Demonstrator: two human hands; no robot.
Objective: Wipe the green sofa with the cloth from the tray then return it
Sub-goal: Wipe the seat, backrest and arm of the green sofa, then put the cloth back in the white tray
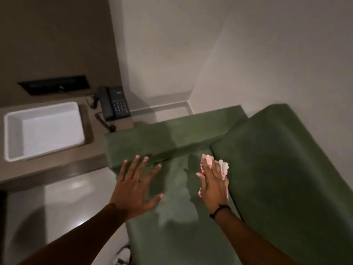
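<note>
My right hand [214,180] is pressed flat against a red-and-white checked cloth [207,163], fingers together and pointing away from me, with the cloth bunched under my palm and showing past my fingertips, along my thumb side and as a pale tuft by my little finger. A dark band [219,209] circles that wrist. The cloth sits on the seat of the green sofa [267,169], right where the seat meets the backrest cushion on my right. My left hand [133,188] holds nothing: its fingers are spread wide, palm down, over the left part of the seat, the fingertips reaching the foot of the sofa's armrest; I cannot tell whether the palm actually touches the fabric. The two hands are near each other but apart, with a strip of green seat between them. Beyond the armrest, on my left, a brown counter [57,167] runs beside the sofa. On it stands the white tray [11,138], with nothing inside, well apart from the cloth. Farther back on the same counter, just beside the tray, is a black telephone [113,103] with its coiled cord [104,122] trailing towards the armrest. A dark recessed socket panel [55,84] is set in the brown wall above the tray.
</note>
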